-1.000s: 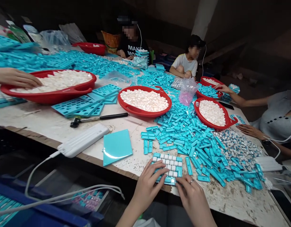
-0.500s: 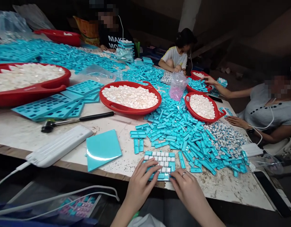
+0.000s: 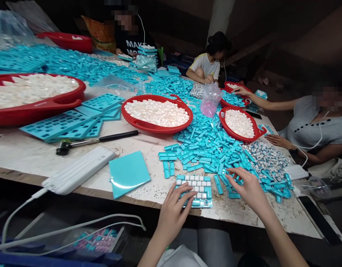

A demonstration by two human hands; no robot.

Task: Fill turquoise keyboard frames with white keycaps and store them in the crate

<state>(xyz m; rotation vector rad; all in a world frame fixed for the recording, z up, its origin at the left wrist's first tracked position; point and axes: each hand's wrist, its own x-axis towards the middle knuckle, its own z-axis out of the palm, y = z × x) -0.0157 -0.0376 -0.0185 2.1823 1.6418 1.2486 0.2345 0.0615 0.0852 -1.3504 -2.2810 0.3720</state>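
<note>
A small turquoise toy keyboard (image 3: 208,191) with white and turquoise keycaps lies at the table's front edge. My left hand (image 3: 175,207) lies over its left side, fingers spread and resting on the keys. In the lower right corner of the keyboard one square spot (image 3: 206,203) shows no cap. My right hand (image 3: 247,185) is at the near edge of a heap of long turquoise key pieces (image 3: 204,148). Its thumb and index finger are slightly apart, right beside a small turquoise keycap with a white print (image 3: 223,171).
Red basins (image 3: 157,129) hold white keycaps. Left of the keyboard are a turquoise square plate (image 3: 129,174), a white power strip (image 3: 79,170), a black-handled mallet (image 3: 115,136) and stacked turquoise frames (image 3: 56,124). A phone (image 3: 318,218) lies at the right edge. Other people sit around the table.
My right hand has left the keyboard's lower right corner and moved right and away from me to the turquoise pieces. The left hand stays on the keyboard. The view has shifted slightly.
</note>
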